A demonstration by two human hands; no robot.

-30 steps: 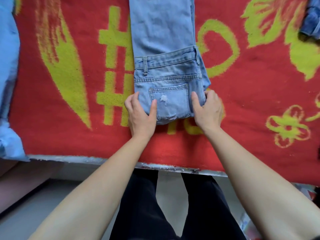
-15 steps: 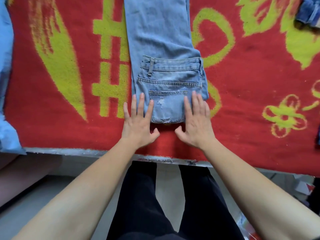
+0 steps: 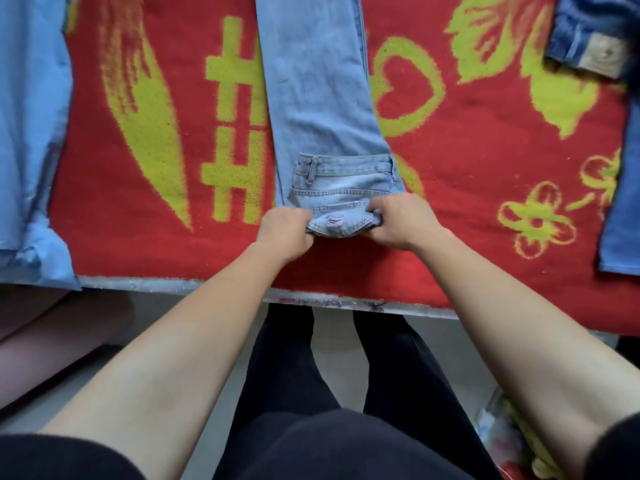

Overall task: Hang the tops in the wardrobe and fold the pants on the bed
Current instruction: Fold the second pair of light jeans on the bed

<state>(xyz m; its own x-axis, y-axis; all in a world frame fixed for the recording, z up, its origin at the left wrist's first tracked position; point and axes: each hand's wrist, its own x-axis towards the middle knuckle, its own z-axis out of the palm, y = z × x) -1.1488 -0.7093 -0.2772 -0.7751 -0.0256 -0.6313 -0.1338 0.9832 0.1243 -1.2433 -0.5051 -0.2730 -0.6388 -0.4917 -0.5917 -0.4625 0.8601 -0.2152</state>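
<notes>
Folding the pale jeans stretched across the bed, I have my left grip and right grip clamped on the doubled waist end's near corners; next, I judge, turn it evenly up the legs.

jeans: pale washed denim, matt, frayed rip on pocket
blanket: red and yellow-green pile, fuzzy, matt
left garment: light blue smooth cloth
right garment: dark denim

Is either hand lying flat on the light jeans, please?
No, the left hand and right hand both grip the jeans at the fold.
</notes>
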